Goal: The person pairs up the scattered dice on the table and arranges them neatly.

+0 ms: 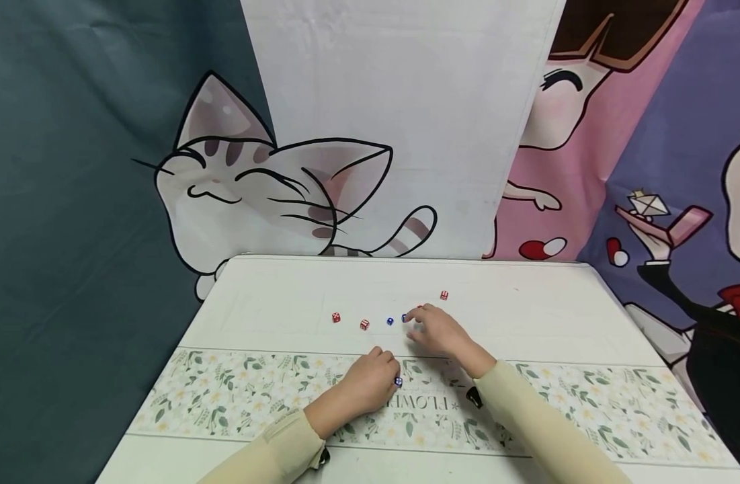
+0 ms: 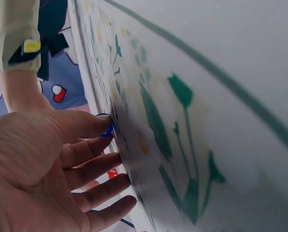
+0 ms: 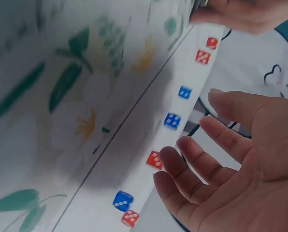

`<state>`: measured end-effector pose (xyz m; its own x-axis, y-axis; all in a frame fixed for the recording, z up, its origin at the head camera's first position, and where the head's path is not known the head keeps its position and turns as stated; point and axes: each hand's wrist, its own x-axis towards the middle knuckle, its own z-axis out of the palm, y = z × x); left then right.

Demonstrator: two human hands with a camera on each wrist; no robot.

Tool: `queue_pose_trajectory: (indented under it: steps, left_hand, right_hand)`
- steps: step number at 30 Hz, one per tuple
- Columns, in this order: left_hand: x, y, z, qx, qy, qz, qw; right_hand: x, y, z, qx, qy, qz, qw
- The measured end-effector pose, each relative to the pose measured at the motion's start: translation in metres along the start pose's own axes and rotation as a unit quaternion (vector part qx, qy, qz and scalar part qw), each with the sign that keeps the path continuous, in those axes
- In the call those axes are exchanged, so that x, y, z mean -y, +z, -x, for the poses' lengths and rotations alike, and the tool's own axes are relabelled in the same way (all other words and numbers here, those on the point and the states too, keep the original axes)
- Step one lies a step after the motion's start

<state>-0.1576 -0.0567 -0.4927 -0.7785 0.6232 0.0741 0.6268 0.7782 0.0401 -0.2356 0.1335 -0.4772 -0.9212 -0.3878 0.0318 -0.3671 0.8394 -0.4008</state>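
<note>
My left hand rests low over the flowered strip of the table. Between its thumb and index finger it pinches a blue die, and the other fingers spread loosely apart. Farther forward, my right hand hovers by the row of dice, its fingers loosely bent and apart, holding nothing. Near its fingertips are a blue die and a red die, with another blue die beside them. Two red dice lie left of these in the head view.
At the far right end of the row lies a red die, with a blue die next to it in the right wrist view. The white table carries a flowered band with lettering. Behind its back edge hangs a cartoon cat curtain.
</note>
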Motion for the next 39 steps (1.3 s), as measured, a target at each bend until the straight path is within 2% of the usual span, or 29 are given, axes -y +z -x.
queue_pose_trajectory:
  steps: [5, 13, 18, 39]
  left_hand:
    - [-0.002, 0.000, -0.001, 0.011, 0.000, -0.015, 0.9998]
    - [-0.004, -0.001, 0.000, 0.018, -0.013, -0.011, 0.9997]
    - [-0.003, -0.003, 0.000, 0.015, -0.010, -0.014, 0.9997]
    - [-0.003, -0.002, 0.003, 0.003, -0.010, -0.003, 0.9999]
  right_hand:
    - [-0.008, 0.002, -0.011, 0.008, 0.020, -0.010, 1.000]
    - [-0.012, 0.005, -0.023, 0.021, 0.050, -0.015, 0.998]
    - [-0.013, 0.009, -0.029, 0.022, 0.056, 0.001, 0.998]
    - [-0.006, 0.017, -0.032, 0.012, 0.078, 0.025, 0.997]
